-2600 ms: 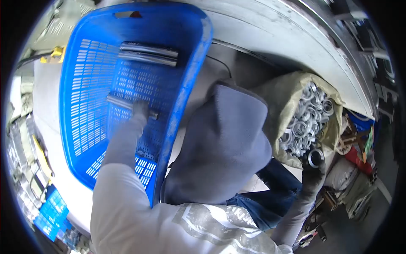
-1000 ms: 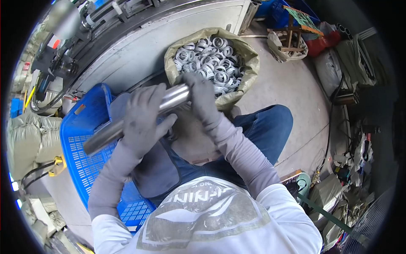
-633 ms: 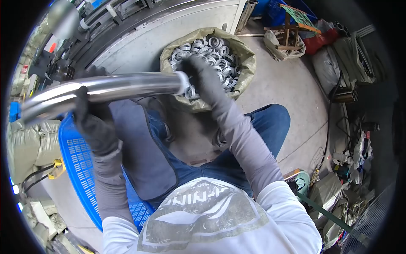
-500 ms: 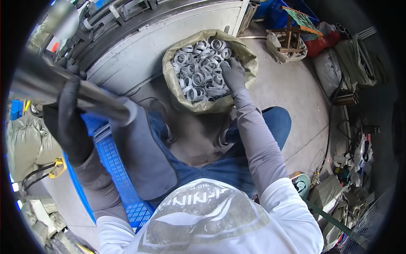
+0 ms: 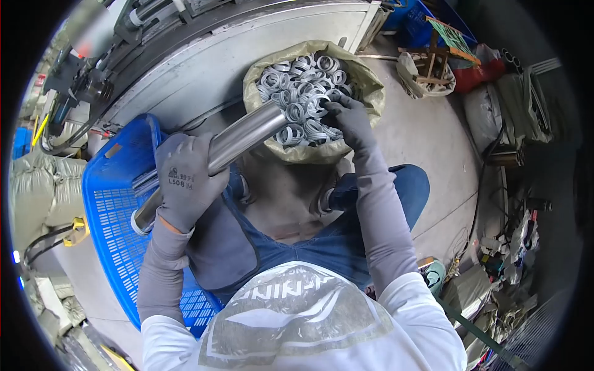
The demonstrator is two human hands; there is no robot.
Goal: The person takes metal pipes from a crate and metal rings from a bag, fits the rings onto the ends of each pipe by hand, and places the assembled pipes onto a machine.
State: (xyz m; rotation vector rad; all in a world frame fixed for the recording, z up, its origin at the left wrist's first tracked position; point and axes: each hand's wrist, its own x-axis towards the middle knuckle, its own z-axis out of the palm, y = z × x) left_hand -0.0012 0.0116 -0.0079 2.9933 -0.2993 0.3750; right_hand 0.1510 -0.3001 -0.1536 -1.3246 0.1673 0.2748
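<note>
My left hand (image 5: 189,173), in a grey glove, is wrapped around a shiny metal tube (image 5: 247,135). The tube slants from the blue basket up to the sack, and a pale ring (image 5: 140,224) sits at its lower end. The upper end points at a woven sack (image 5: 366,68) full of grey rings (image 5: 297,93). Over the sack's near right side, my gloved right hand (image 5: 351,120) has its fingers pinched on one grey ring (image 5: 317,106), close to the tube's upper end. Part of that ring is hidden by the fingers.
A blue plastic basket (image 5: 117,241) stands at my left, with more tubes (image 5: 145,182) inside. A grey pad (image 5: 224,256) lies over my left thigh. Beyond the sack is a white machine cabinet (image 5: 204,77). A small wooden stool (image 5: 433,65) and bags stand at the right.
The tube swung from the far left, with its blur gone, to point at the sack. My left hand came inward with it. My right hand drew slightly back toward me, a ring in its fingers.
</note>
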